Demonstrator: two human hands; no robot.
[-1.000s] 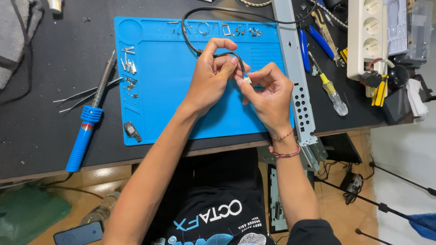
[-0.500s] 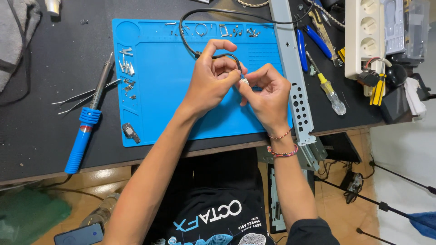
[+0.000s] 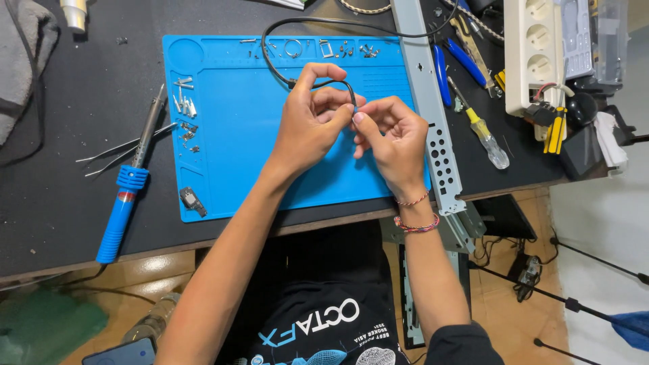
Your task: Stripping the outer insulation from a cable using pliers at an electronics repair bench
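Your left hand [image 3: 312,115] and right hand [image 3: 392,132] both pinched the cable [image 3: 297,23] end between them; the cable ran off toward 11 o'clock over the mat [image 3: 230,155].

Electronics repair bench: blue work mat [image 3: 230,135], soldering iron [image 3: 128,186], tweezers [image 3: 115,150], screwdrivers [image 3: 481,128], power strip [image 3: 534,57].

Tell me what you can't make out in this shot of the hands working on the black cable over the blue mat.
- Head view: the end of the black cable is hidden between the fingertips of the left hand and right hand.
- The cable's far end runs off the top edge.
- The small metal parts on the blue mat are too small to identify.
- The power strip is cut off by the top edge.
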